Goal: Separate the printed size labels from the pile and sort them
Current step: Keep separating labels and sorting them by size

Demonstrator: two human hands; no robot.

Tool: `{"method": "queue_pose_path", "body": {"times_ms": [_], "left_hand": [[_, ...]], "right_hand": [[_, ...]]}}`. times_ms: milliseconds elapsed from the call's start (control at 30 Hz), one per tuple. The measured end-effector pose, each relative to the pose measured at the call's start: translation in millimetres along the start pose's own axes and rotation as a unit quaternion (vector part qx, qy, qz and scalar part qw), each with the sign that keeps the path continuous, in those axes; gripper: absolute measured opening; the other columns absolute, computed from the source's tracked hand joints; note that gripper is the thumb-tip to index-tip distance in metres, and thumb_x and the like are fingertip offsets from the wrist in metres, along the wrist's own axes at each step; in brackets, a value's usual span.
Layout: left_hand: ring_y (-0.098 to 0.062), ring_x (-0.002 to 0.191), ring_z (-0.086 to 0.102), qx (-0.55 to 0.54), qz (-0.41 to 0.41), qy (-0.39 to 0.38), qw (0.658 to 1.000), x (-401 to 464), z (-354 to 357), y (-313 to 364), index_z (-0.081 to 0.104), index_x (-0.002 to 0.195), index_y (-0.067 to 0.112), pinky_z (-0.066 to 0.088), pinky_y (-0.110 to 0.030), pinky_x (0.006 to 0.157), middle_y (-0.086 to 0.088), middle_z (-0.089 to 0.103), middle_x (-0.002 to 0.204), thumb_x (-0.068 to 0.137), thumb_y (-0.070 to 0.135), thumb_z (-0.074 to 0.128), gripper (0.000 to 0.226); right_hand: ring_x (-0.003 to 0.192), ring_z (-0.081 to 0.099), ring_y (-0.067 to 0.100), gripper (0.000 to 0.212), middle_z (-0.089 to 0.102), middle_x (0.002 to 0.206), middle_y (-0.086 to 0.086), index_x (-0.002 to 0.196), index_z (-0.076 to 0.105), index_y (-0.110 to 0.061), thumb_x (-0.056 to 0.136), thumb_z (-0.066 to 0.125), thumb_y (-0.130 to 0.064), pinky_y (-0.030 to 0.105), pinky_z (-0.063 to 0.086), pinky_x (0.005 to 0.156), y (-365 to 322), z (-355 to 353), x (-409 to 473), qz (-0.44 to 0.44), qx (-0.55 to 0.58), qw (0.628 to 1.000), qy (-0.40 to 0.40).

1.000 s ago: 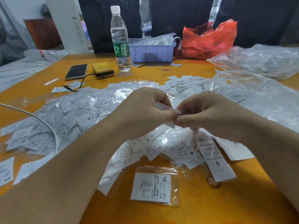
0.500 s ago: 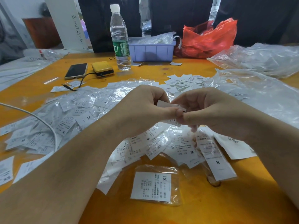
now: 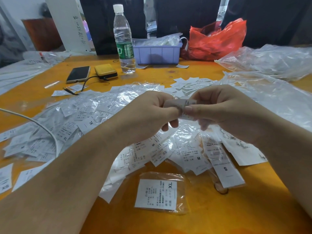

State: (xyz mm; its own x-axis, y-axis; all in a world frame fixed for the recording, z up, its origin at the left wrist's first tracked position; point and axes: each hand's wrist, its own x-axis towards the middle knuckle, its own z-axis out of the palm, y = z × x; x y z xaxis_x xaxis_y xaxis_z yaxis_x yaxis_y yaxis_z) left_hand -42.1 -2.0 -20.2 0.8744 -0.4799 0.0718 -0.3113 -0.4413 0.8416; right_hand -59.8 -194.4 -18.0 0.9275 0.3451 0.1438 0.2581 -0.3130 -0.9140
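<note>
Above the middle of the table, my left hand (image 3: 148, 114) and my right hand (image 3: 224, 110) meet and both pinch a small stack of white size labels (image 3: 183, 104), which is bent between the thumbs and fingers. Below the hands lies a wide pile of white printed labels (image 3: 168, 149) marked S, M, XS and XL, many in clear film. A bagged XL label (image 3: 157, 194) lies apart near the front edge. A long S label (image 3: 222, 166) lies to its right.
More labels in film (image 3: 70, 119) spread to the left, crossed by a white cable (image 3: 42, 125). At the back stand a water bottle (image 3: 124, 39), a phone (image 3: 78, 74), a yellow power bank (image 3: 106, 71), a purple tray (image 3: 157, 53) and a red bag (image 3: 217, 39). Clear plastic sheets (image 3: 270, 92) cover the right.
Both hands have risen slightly with the pinched labels. The stack now curls more between the fingers, and the thumbs have shifted on it.
</note>
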Motion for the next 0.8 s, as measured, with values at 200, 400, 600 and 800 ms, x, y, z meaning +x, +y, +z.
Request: {"method": "queue_pose_path", "body": {"times_ms": [200,400,600,800], "left_hand": [[0.002,0.054,0.053,0.024,0.002,0.029,0.999,1.1,-0.1,-0.9,0.072,0.081,0.024,0.043,-0.012,0.051,0.012,0.063,0.060,0.082,0.034,0.073,0.011],[0.003,0.053,0.051,0.027,-0.006,0.032,0.999,1.3,-0.7,-1.8,0.074,0.090,0.024,0.042,-0.013,0.049,0.014,0.061,0.060,0.081,0.041,0.073,0.019],[-0.006,0.065,0.062,-0.014,-0.030,-0.015,0.999,-0.2,2.0,1.3,0.070,0.103,0.023,0.046,-0.022,0.053,0.006,0.072,0.077,0.099,0.021,0.050,0.020],[-0.001,0.052,0.053,0.016,-0.009,0.031,0.999,-1.5,1.2,3.4,0.068,0.076,0.019,0.040,-0.015,0.051,0.007,0.067,0.063,0.091,0.032,0.066,0.020]], "right_hand": [[0.057,0.055,0.011,0.022,0.062,0.068,0.004,0.089,0.071,0.000,0.077,0.072,-0.019,0.021,0.048,0.055,0.6,2.6,-0.2,0.003,-0.004,1.000,-0.001],[0.055,0.053,0.012,0.034,0.060,0.069,0.008,0.090,0.070,0.003,0.070,0.071,-0.024,0.021,0.048,0.053,0.1,2.4,0.4,0.001,0.017,1.000,0.001],[0.059,0.055,0.014,0.030,0.063,0.076,0.014,0.085,0.070,-0.003,0.071,0.068,-0.029,0.023,0.049,0.054,1.2,1.3,0.8,-0.007,0.001,1.000,0.028],[0.064,0.053,0.016,0.041,0.061,0.078,0.013,0.087,0.070,0.001,0.069,0.068,-0.035,0.020,0.046,0.052,0.3,3.1,-0.4,-0.007,0.003,1.000,0.018]]}}
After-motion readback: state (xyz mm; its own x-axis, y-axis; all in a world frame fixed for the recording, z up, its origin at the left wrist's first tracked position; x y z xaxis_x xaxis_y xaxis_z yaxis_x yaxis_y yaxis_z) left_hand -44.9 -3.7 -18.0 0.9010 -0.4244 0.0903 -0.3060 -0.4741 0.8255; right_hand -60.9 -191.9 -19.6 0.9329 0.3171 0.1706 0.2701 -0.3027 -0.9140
